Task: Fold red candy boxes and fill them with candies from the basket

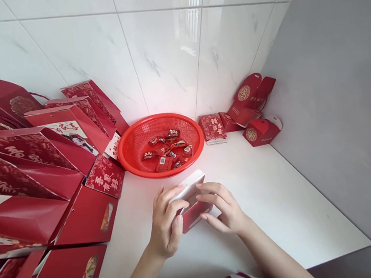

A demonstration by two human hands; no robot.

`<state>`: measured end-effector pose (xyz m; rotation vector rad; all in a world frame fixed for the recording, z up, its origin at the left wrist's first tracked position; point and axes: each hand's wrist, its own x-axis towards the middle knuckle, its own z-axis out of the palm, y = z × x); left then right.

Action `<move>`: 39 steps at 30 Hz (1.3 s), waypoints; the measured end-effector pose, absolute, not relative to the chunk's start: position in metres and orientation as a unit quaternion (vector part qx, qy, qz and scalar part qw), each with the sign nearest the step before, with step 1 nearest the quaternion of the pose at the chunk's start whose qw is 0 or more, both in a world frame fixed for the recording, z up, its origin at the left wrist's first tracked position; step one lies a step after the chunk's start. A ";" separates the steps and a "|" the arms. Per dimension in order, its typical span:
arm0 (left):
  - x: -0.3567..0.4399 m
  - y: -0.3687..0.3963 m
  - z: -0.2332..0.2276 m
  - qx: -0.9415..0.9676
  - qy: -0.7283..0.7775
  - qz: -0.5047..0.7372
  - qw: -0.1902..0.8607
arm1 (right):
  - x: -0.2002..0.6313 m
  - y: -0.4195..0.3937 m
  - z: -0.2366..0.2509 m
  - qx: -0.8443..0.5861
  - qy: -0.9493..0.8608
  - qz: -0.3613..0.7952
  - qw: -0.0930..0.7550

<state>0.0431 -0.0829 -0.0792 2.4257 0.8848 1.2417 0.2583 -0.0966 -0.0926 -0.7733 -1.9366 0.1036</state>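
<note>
Our left fingers (176, 233) clamp the box (194, 217) in front of the basket (164, 174); our right fingers (213, 199) touch its edge, though we cannot tell whether they pinch. Pressing unevenly could crease its thin walls.

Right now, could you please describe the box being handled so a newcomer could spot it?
Find the red basket on the white table. Just below it in view, between the left hand and right hand, is an open red box. Unlike the red cartons to either side, this one alone has fingers on it.
</note>
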 end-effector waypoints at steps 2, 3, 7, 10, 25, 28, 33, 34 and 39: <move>0.042 -0.082 -0.078 0.837 0.304 0.431 0.147 | 0.258 -0.095 -0.094 -0.323 -0.809 0.029 0.490; 0.041 -0.081 -0.078 0.835 0.302 0.434 0.150 | 0.258 -0.095 -0.095 -0.323 -0.812 0.022 0.485; 0.039 -0.079 -0.075 0.828 0.293 0.438 0.192 | 0.260 -0.096 -0.093 -0.332 -0.812 0.036 0.478; 0.038 -0.075 -0.075 0.810 0.296 0.442 0.247 | 0.264 -0.096 -0.088 -0.336 -0.805 0.072 0.483; 0.033 -0.067 -0.032 0.782 0.393 0.358 0.325 | 0.276 -0.096 -0.073 -0.361 -0.776 0.231 0.463; 0.029 -0.066 -0.021 0.790 0.422 0.318 0.311 | 0.277 -0.097 -0.072 -0.360 -0.772 0.243 0.464; 0.018 -0.058 -0.011 0.816 0.435 0.278 0.262 | 0.280 -0.092 -0.069 -0.366 -0.764 0.241 0.473; 0.016 -0.055 -0.009 0.824 0.428 0.269 0.254 | 0.279 -0.090 -0.067 -0.368 -0.764 0.236 0.474; 0.017 -0.040 0.009 0.891 0.343 0.194 0.225 | 0.266 -0.075 -0.051 -0.350 -0.792 0.229 0.446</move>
